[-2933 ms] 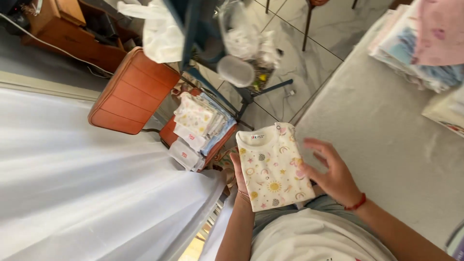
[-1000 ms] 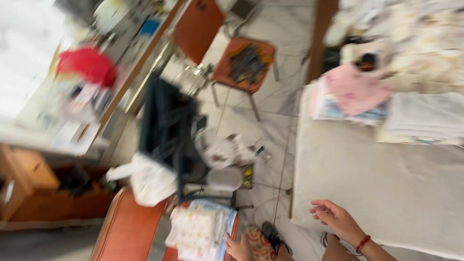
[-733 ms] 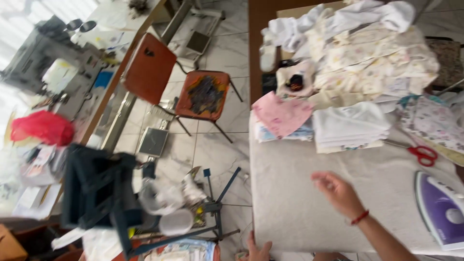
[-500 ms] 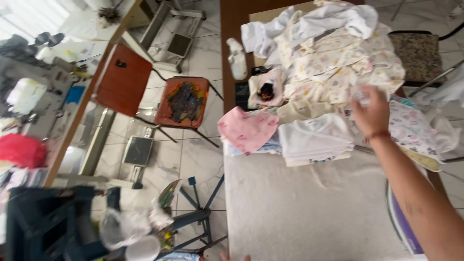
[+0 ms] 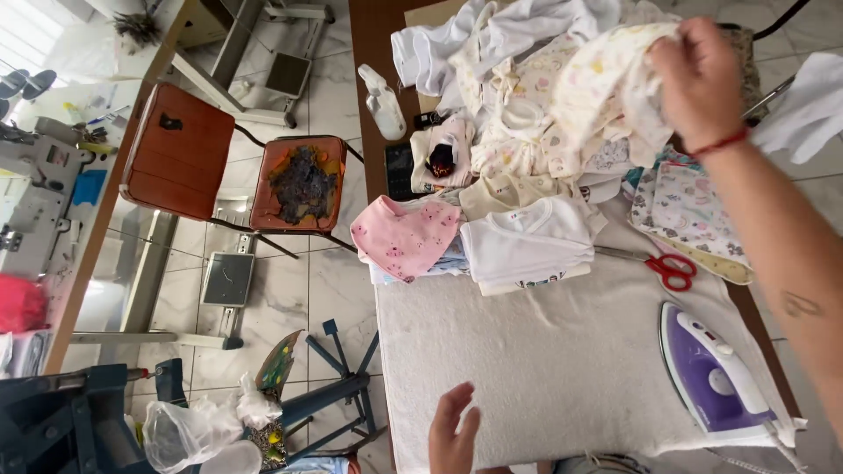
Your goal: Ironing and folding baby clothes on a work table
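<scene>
My right hand [image 5: 698,79] is stretched to the far side of the ironing table and grips a cream printed baby garment [image 5: 606,88], lifting it off a heap of unfolded baby clothes [image 5: 518,53]. My left hand [image 5: 454,434] hovers flat and open at the table's near edge, above the grey padded ironing cloth [image 5: 562,360]. Between the two hands lie a folded white garment [image 5: 527,241] and a pink printed garment [image 5: 404,237].
A purple steam iron [image 5: 713,373] rests at the near right, red-handled scissors [image 5: 663,265] beyond it. A white spray bottle [image 5: 384,101] stands at the far left edge. On the floor to the left are a worn orange chair [image 5: 237,171], metal frames and plastic bags [image 5: 198,430].
The view swung from the chair and floor up to the table. My right hand reached from the near edge across to the clothes heap and took hold of the cream garment.
</scene>
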